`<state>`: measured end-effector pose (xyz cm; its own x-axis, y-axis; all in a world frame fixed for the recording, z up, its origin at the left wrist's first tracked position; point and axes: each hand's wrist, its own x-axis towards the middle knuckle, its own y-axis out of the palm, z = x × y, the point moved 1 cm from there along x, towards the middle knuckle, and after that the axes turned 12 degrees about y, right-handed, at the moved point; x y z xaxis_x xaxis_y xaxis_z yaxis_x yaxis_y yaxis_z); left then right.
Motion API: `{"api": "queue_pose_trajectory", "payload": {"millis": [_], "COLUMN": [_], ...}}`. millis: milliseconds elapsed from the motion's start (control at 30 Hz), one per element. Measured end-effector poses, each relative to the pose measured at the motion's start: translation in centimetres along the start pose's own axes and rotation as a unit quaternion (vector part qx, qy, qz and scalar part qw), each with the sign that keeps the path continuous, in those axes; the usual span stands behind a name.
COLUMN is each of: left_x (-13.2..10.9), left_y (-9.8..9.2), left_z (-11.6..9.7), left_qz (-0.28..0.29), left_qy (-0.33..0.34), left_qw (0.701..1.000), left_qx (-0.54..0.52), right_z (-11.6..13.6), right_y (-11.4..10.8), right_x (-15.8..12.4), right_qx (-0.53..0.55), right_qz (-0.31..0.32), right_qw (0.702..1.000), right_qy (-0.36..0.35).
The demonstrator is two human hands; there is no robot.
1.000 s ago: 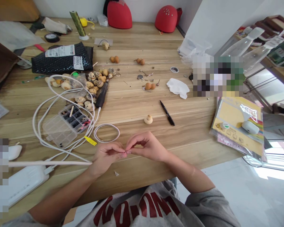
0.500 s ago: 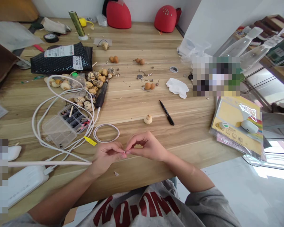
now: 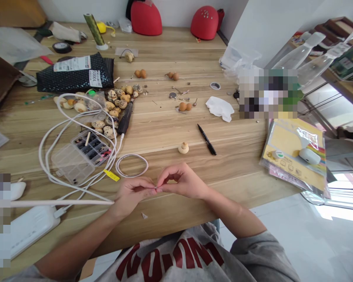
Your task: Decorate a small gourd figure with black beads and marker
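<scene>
- As the left hand [image 3: 132,194] and right hand [image 3: 184,182] meet at lower centre of the frame, their fingers [image 3: 148,184] are nearly closed, pinching a tiny pale item [image 3: 156,187] between the tips; it is too small to identify.
- Both hands are over the near edge of the wooden counter [image 3: 170,207].
- Just above the left hand lie a loop of white cord [image 3: 132,165] and a yellow tag [image 3: 111,175].
- Above the hands, at centre, a small gourd [image 3: 183,148] stands near a black pen [image 3: 207,139].
- Left of centre, a heap of patterned dried gourds [image 3: 117,102] lies beside a black pen-shaped tool [image 3: 125,117], above a clear compartment box [image 3: 82,150].
- To the right are a crumpled white cloth [image 3: 220,109] and a yellow packaged item [image 3: 294,152].
</scene>
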<state>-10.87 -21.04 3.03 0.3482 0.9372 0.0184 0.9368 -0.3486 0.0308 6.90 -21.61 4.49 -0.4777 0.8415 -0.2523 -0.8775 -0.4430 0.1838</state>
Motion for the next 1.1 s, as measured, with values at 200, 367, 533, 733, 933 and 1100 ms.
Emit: {"api": "queue_pose_trajectory", "payload": {"millis": [200, 367, 533, 733, 933, 1100], "left_x": [0.0, 0.1, 0.0, -0.2, -0.3, -0.2], "left_y": [0.1, 0.2, 0.2, -0.1, -0.1, -0.1], "left_z": [-0.2, -0.6, -0.6, 0.1, 0.0, -0.3], "left_qz": [0.008, 0.010, 0.015, 0.010, 0.003, 0.016], "left_qy": [0.006, -0.009, -0.020, -0.022, -0.010, 0.027], "left_qw": [1.000, 0.999, 0.999, 0.997, 0.998, 0.998], "left_qx": [0.021, 0.035, 0.046, 0.071, 0.060, 0.048], "right_z": [0.1, 0.1, 0.0, -0.3, -0.6, -1.0], "right_y": [0.1, 0.1, 0.2, 0.2, 0.2, 0.4], "right_x": [0.0, -0.1, 0.0, 0.1, 0.3, 0.3], "right_qx": [-0.019, -0.040, -0.024, 0.008, 0.027, 0.027], "right_qz": [-0.037, -0.058, -0.054, -0.025, -0.001, -0.008], "right_qw": [0.999, 0.997, 0.998, 1.000, 1.000, 1.000], "right_qy": [-0.013, -0.013, -0.002, 0.011, 0.008, 0.012]}}
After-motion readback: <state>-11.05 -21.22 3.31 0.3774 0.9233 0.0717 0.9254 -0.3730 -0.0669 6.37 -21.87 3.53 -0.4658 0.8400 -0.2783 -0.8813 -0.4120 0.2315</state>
